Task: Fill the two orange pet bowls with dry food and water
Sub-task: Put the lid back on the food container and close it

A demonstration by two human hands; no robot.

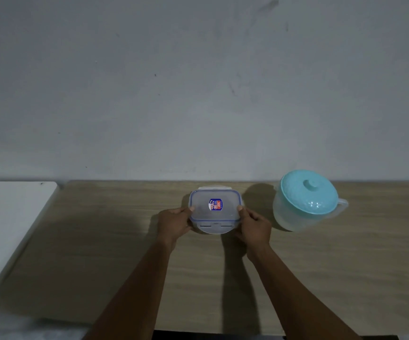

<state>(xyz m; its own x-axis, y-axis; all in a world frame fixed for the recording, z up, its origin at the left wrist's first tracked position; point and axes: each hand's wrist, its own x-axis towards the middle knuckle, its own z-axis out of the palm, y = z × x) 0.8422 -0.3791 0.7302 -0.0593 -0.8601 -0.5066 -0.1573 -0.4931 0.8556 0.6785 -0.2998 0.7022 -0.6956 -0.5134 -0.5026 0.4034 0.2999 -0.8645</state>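
Note:
A clear plastic food container [215,212] with a blue-edged snap lid and a small sticker sits in the middle of the wooden table [100,241]. My left hand [174,223] grips its left side, thumb on the lid edge. My right hand [253,225] grips its right side the same way. The front lid flap sticks out toward me. To the right stands a translucent jug [306,202] with a turquoise lid and a handle pointing right. No orange bowl is in view. The container's contents cannot be made out.
A white surface [10,217] adjoins the table on the left. A grey wall [198,82] runs along the table's back edge. The table's front edge [198,331] lies near the bottom of the view.

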